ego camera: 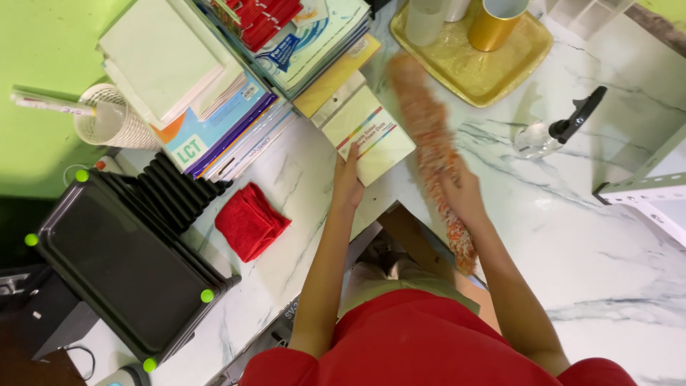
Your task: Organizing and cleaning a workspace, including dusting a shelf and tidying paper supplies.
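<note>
- I look down at a white marble table [586,236] from above.
- My left hand [348,180] lies on a small cream pad [368,134] with a rainbow stripe. The fingers are laid fairly flat on its near edge, pressing it down — not wrapped around it.
- My right hand [463,194] is closed around an orange fluffy duster [429,136]. The fingers are curled tight on its lower part, and the tail end pokes out below my wrist.
- The duster is blurry, so I think it is moving. Its top reaches up beside the pad, close to a gold tray [532,53].
- The tray holds a gold cup [493,25] and a pale cup [426,20].
- A clear spray bottle [554,132] with a black top lies on its side to the right, well apart from my hands.
- To the left are stacks of books [236,107], a folded red cloth [250,220], a black file box [125,271] and a white mesh basket [114,118].
- How far along? I judge the dusting is in the middle. The spot by the pad is getting swept now. I cannot see any dust, so I cannot tell which parts are clean — the books and the tray may be left to do.
</note>
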